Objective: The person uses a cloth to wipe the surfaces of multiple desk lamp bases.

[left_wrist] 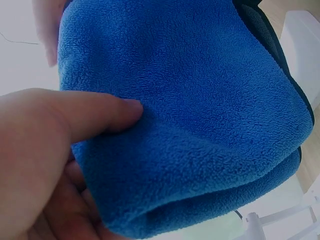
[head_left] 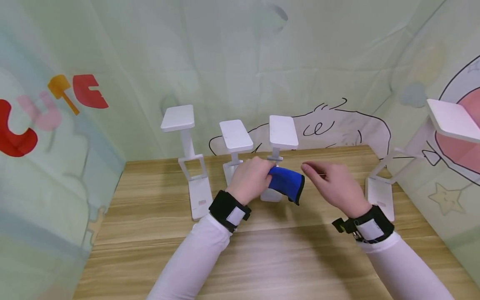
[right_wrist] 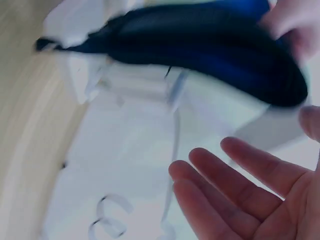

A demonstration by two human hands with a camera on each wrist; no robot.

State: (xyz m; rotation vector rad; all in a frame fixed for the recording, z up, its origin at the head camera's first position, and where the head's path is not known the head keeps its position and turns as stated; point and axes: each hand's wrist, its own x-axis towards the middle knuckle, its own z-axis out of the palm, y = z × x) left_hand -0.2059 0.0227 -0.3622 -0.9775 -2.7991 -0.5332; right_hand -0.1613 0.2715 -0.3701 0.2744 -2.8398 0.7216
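Note:
A folded blue plush cloth [head_left: 286,181] with dark edging hangs from my left hand [head_left: 250,178] above the table. In the left wrist view the thumb presses on the cloth's [left_wrist: 200,90] top face, while the other fingers go underneath. My right hand [head_left: 337,186] is just right of the cloth's dark edge, apart from it. Its fingers [right_wrist: 240,185] are loosely bent and hold nothing in the right wrist view. Behind the cloth stands a white folding stand [head_left: 283,131], its lower part partly hidden by cloth and left hand.
Left of that stand are a second white stand [head_left: 236,136] and a taller one [head_left: 178,118]. Another white stand [head_left: 380,196] rises at the right end of the wooden table [head_left: 150,233]. Printed fabric [head_left: 232,54] hangs behind and at both sides.

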